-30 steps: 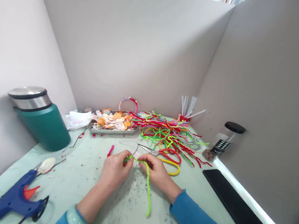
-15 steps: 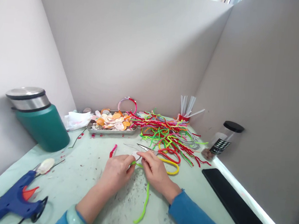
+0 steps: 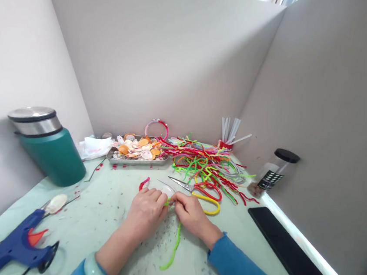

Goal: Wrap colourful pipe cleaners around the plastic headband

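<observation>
A bright green pipe cleaner (image 3: 175, 248) runs between my two hands, its loose tail hanging down toward the tabletop. My left hand (image 3: 146, 210) is closed, with a bit of the green at its fingertips. Close beside it, my right hand (image 3: 191, 212) pinches the same pipe cleaner. A whitish, shell-like disc (image 3: 167, 190) and a thin wire (image 3: 163, 182) show just beyond the fingers; how they join is hidden. A fuzzy pink piece (image 3: 144, 183) sticks out behind my left hand. Scissors (image 3: 194, 188) with red and yellow handles lie beyond my right hand.
A metal tray (image 3: 138, 162) of shells and a pile of coloured pipe cleaners (image 3: 207, 159) are at the back. At left stand a green bottle (image 3: 52, 154) and a blue glue gun (image 3: 17, 242). A lidded jar (image 3: 271, 173) and a black slab (image 3: 289, 253) are at right.
Both hands have shifted slightly right, with their fingertips closer together. The green tail has swung a little left, and the pink piece has tilted.
</observation>
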`<move>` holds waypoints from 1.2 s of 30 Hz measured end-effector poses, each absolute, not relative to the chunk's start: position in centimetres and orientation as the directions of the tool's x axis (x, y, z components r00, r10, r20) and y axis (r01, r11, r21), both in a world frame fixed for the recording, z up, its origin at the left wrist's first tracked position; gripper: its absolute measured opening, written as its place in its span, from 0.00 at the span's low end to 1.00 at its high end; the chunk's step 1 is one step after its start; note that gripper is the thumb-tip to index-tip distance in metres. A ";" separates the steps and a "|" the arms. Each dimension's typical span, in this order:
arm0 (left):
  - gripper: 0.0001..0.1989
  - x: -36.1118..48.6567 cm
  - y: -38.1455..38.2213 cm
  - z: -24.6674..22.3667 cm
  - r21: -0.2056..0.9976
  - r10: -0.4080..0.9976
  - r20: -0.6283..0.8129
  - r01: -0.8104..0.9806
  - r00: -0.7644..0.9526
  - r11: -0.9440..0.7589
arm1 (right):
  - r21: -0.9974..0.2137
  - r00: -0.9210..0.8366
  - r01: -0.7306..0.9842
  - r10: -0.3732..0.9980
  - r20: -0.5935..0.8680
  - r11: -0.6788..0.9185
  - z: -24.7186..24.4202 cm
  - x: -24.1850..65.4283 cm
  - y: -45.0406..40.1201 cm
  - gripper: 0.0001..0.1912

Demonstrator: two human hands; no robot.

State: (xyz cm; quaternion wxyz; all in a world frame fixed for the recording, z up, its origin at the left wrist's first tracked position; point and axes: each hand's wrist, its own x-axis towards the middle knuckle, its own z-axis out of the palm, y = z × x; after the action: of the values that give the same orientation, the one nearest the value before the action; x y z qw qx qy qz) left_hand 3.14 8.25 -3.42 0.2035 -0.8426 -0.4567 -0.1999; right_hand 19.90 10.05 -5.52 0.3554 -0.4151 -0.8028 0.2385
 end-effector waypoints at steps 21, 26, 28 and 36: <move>0.10 3.5 8.0 -3.5 0.160 0.755 0.438 0.784 0.487 -0.599 | -0.993 -0.366 -0.025 0.923 0.119 0.118 -4.8 19.5 10.3 0.11; 0.09 3.5 8.3 -3.7 0.182 0.807 0.415 0.830 0.421 -0.527 | -0.983 -0.343 -0.038 0.922 0.182 0.180 -4.8 19.4 10.0 0.10; 0.09 3.5 8.3 -3.6 0.182 0.831 0.392 0.852 0.395 -0.491 | -0.978 -0.328 -0.042 0.922 0.207 0.204 -4.8 19.4 9.9 0.09; 0.10 3.5 8.3 -3.6 0.282 0.912 0.292 0.886 0.286 -0.368 | -0.974 -0.285 -0.039 0.932 0.223 0.221 -5.1 19.3 10.0 0.08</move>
State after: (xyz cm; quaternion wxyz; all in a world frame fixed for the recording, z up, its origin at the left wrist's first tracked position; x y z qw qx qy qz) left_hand 3.54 8.29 -3.57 -0.0325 -0.8013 -0.5610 -0.2052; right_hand 19.27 10.01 -5.05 0.4768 -0.3607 -0.6191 0.5092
